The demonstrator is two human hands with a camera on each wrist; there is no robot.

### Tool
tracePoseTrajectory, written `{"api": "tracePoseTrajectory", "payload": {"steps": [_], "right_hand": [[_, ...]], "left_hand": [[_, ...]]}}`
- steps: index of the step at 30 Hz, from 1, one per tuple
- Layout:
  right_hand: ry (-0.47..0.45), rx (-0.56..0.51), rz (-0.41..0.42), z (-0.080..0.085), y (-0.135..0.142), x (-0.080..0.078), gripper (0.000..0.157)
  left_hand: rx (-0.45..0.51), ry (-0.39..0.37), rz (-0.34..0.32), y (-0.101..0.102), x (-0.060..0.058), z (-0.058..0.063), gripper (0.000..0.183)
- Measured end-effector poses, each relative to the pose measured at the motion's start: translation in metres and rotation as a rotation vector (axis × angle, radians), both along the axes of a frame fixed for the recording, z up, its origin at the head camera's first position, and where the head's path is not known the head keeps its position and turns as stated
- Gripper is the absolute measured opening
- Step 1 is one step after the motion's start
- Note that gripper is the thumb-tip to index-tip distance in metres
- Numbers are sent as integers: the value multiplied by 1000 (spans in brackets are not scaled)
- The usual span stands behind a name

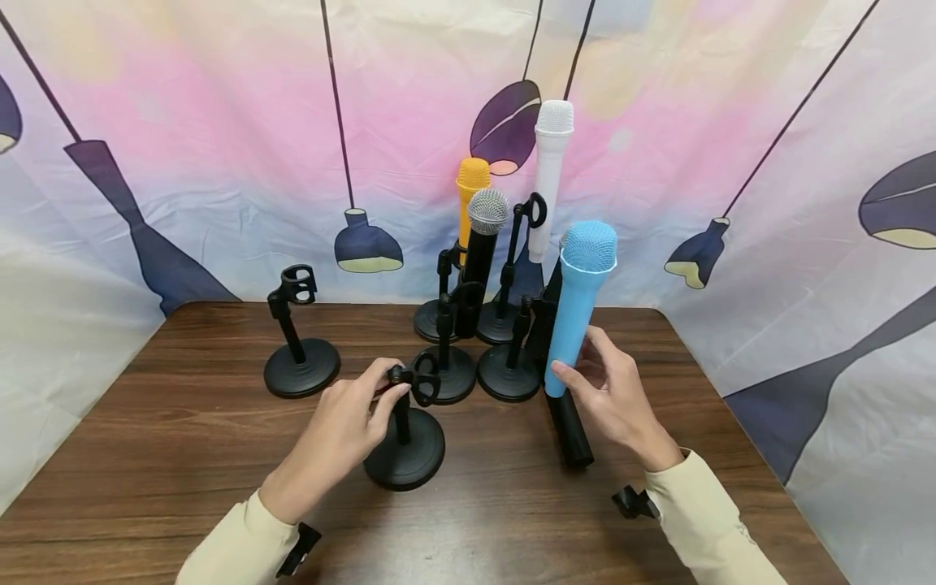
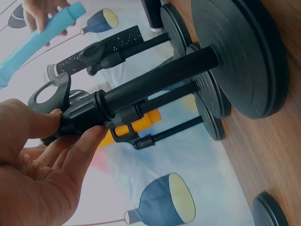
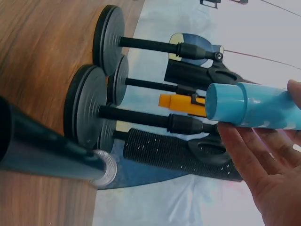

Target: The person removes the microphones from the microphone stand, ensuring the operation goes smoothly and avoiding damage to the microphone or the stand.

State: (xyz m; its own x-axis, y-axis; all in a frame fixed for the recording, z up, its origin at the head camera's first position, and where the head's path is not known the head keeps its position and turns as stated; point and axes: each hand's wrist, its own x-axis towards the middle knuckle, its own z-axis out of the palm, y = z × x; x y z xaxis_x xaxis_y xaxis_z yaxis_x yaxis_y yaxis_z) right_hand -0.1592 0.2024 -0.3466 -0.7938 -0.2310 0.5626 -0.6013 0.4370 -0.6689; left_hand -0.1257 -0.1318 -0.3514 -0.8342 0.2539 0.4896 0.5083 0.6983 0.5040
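Observation:
My left hand pinches the upper joint of a black microphone stand, just below its ring-shaped clip. In the left wrist view, thumb and fingers of the left hand lie around that joint, and the clip holds nothing. My right hand grips a light blue microphone by its lower handle, head up and tilted to the right. The right wrist view shows the open-looking bottom end of the blue microphone in the air, beside the clustered stands.
Several stands cluster at the back, with a yellow microphone, a black one with silver head, a white one and a studded black one. Another black microphone lies on the table. An unoccupied stand is at left.

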Motion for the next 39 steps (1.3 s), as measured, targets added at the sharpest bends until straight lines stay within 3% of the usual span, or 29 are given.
{"api": "tracePoseTrajectory", "payload": {"steps": [6, 20, 28, 39], "right_hand": [[4, -7, -35, -2, 11, 0, 44], [-30, 66, -148, -12, 32, 0, 46], [-59, 112, -200, -19, 41, -1, 42], [-176, 126, -253, -32, 50, 0, 46]], "left_hand": [[-16, 13, 42, -13, 3, -1, 16], [-39, 134, 105, -48, 10, -5, 25], [-61, 145, 143, -65, 11, -6, 25], [-57, 136, 200, -87, 14, -6, 25]]}}
